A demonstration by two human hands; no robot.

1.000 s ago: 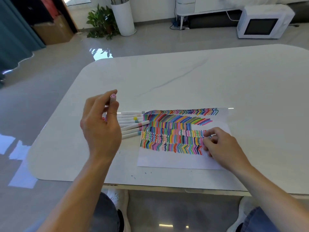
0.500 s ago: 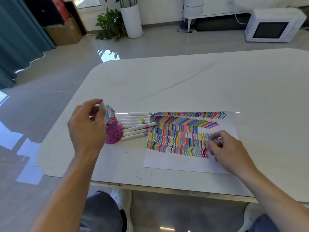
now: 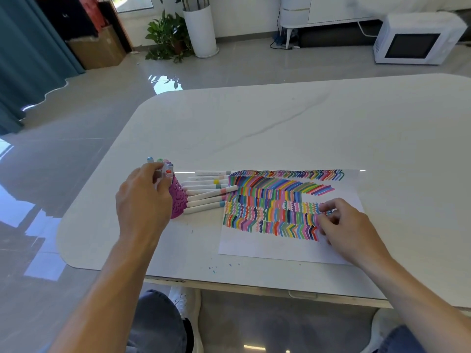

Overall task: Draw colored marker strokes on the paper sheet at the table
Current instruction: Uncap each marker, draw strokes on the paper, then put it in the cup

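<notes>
Surface [image 3: 305, 128], white with faint grey veining and rounded corners, viewed from above. The glossy grey floor [image 3: 76, 123] beyond it carries a white microwave [image 3: 413, 42], a potted plant [image 3: 165, 36] and a cardboard box [image 3: 96, 49].

Paper sheet [image 3: 267, 248] lies flat on the near right part of the surface. Its upper two thirds are filled with rows of coloured marker strokes [image 3: 275, 207]: slanted bars, wavy lines, zigzags and chevrons. Its near band is blank.

Left hand [image 3: 142, 200] is well to the left of the sheet. Its grip is closed round the tops of the upright markers [image 3: 168, 171], with thumb and fingers curled about their caps. These markers stand in a purple patterned holder [image 3: 178, 202], which is partly hidden behind the hand.

Right hand [image 3: 344, 225] rests on the right end of the stroke rows, fingers curled and their tips on the paper. Whether this grip pinches a marker cannot be told, since the fingers hide what lies between them.

Loose markers [image 3: 209, 194], white-barrelled with coloured bands, lie side by side in a fan between the holder and the left edge of the sheet. The end of one overlaps that edge.

Ink specks [image 3: 214, 268], blue-green, dot the surface near the sheet's near left corner.
</notes>
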